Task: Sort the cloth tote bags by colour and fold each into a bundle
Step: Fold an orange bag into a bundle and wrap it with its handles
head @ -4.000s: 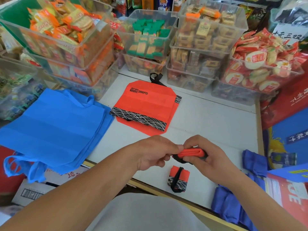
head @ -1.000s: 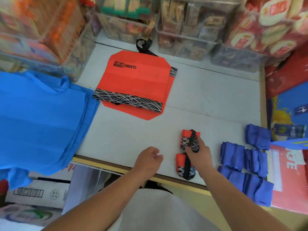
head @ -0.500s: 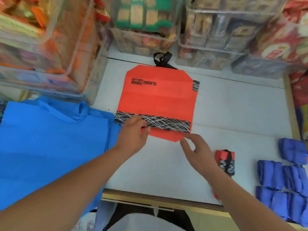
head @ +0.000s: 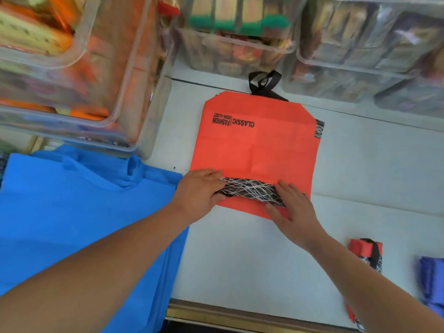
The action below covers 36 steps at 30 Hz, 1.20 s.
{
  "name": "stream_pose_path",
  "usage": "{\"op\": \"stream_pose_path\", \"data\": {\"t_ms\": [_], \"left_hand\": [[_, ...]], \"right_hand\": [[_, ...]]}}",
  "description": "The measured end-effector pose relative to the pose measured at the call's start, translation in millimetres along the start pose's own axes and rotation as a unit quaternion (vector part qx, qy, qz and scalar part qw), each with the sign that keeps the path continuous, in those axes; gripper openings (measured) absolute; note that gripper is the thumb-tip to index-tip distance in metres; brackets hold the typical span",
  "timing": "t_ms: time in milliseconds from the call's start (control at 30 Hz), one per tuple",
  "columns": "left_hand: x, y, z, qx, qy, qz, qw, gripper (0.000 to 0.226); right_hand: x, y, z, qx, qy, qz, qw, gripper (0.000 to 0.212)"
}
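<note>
Tote bag in orange lies flat toward the far edge of the table, handles pointing away. My right hand rests open, fingers spread, on its black patterned band. My left hand covers the band's left end, and I cannot tell whether the thumb pinches it. One folded orange bundle sits nearer the right edge.

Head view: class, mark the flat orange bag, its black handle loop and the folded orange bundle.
flat orange bag (head: pixel 254 145), head view, middle panel.
black handle loop (head: pixel 266 92), head view, lower strap.
folded orange bundle (head: pixel 359 248), head view, orange top.
</note>
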<state>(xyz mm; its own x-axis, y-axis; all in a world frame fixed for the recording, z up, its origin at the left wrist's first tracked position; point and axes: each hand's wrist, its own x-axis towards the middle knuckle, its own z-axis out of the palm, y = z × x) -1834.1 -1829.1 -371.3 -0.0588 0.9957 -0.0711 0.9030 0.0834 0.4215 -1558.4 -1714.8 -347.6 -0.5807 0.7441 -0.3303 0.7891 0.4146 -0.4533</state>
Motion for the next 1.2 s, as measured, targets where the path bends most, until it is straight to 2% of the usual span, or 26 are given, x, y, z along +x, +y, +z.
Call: {"op": "stream_pose_path", "data": {"t_ms": [133, 200, 267, 333, 433, 567, 633, 767, 800, 867, 933, 1000, 1033, 1100, 1133, 1200], "left_hand": [[6.4, 7.2, -12.5, 0.023, 0.027, 0.049, 0.998, 0.024], [5.3, 20.9, -24.1, 0.013, 0.064, 0.054, 0.996, 0.02], [-2.0, 35.6, -35.5, -0.005, 0.077, 0.043, 0.996, 0.027], [-16.7, 45.6, -42.6, -0.032, 0.052, 0.044, 0.997, 0.029], [-46.6, 53.8, -50.9, -0.077, -0.009, 0.054, 0.996, 0.012], [-85.8, 64.6, -61.5, -0.139, -0.016, -0.021, 0.99, 0.024], [-100.6, 67.6, -68.9, -0.19, -0.014, -0.042, 0.981, 0.022], [-122.1, 70.5, -75.2, -0.214, -0.039, -0.098, 0.971, 0.019], [-126.5, 73.0, -73.2, -0.189, -0.031, -0.111, 0.975, 0.016], [-133.6, 85.7, -64.9, -0.109, 0.02, -0.125, 0.986, 0.014], [-138.9, 110.6, -53.9, -0.067, 0.056, -0.13, 0.988, 0.018], [-142.0, 146.9, -40.8, -0.07, 0.065, -0.109, 0.989, 0.016], [-143.2, 165.6, -34.7, -0.086, 0.06, -0.101, 0.989, 0.015], [-141.6, 197.3, -27.2, -0.183, 0.011, -0.095, 0.978, 0.015], [-140.1, 208.5, -22.5, -0.264, -0.035, -0.099, 0.959, 0.013], [-138.1, 226.0, -19.4, -0.404, -0.154, -0.102, 0.896, 0.018]], "right_hand": [[-0.6, 0.1, -5.6, -0.017, 0.034, -0.034, 0.999, 0.073], [-1.0, -1.7, -19.1, -0.04, 0.081, -0.086, 0.992, 0.058], [-5.4, -1.9, -35.8, -0.068, 0.107, -0.142, 0.982, 0.044], [-18.6, -4.0, -49.2, -0.065, 0.101, -0.161, 0.98, 0.036], [-47.5, -4.1, -53.1, -0.031, 0.076, -0.146, 0.986, 0.032], [-78.9, 0.5, -53.9, -0.011, 0.059, -0.13, 0.99, 0.02], [-91.7, 3.9, -57.1, -0.014, 0.06, -0.137, 0.989, 0.012], [-118.4, 10.8, -61.3, -0.038, 0.095, -0.133, 0.986, 0.023], [-125.6, 9.8, -60.8, -0.067, 0.128, -0.113, 0.983, 0.03], [-137.3, 1.4, -62.6, -0.075, 0.185, -0.002, 0.98, 0.05], [-147.5, -16.6, -64.2, 0.049, 0.194, 0.135, 0.97, 0.066], [-154.7, -38.2, -61.9, 0.217, 0.158, 0.196, 0.943, 0.06], [-156.2, -50.2, -58.8, 0.295, 0.134, 0.199, 0.925, 0.048], [-156.1, -65.0, -47.3, 0.36, 0.094, 0.207, 0.905, 0.032], [-153.0, -64.1, -38.9, 0.351, 0.102, 0.206, 0.908, 0.032], [-147.0, -61.3, -31.1, 0.317, 0.126, 0.194, 0.92, 0.042]]}}
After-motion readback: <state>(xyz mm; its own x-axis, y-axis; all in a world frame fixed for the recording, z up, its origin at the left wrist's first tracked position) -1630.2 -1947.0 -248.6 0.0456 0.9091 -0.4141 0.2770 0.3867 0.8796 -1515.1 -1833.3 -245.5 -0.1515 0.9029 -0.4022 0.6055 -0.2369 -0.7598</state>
